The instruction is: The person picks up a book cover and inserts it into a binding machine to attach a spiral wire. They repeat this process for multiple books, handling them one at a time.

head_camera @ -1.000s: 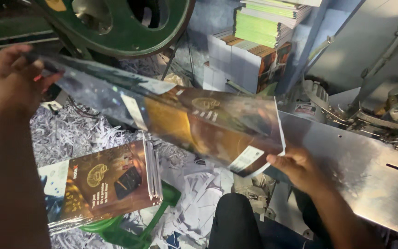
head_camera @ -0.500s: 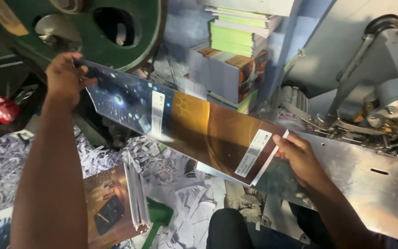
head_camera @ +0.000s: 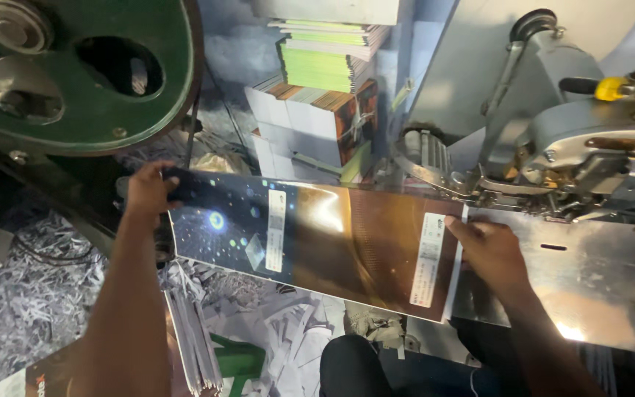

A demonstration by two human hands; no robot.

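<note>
Stretching across the middle of the frame, a long glossy printed sheet (head_camera: pixel 317 239) runs left to right — left hand (head_camera: pixel 148 192) pinching its far-left end, right hand (head_camera: pixel 490 250) pressing its right end flat onto the metal machine table (head_camera: pixel 589 272).

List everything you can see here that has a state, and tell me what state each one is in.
Printed sheet: held flat, right end on the metal plate.
Left hand: gripping the sheet's left end.
Right hand: pressing flat on the sheet's right end.
Green wheel: no visible blur.
Stacked covers: piled, uneven.
Paper shreds: scattered on the floor.
</note>
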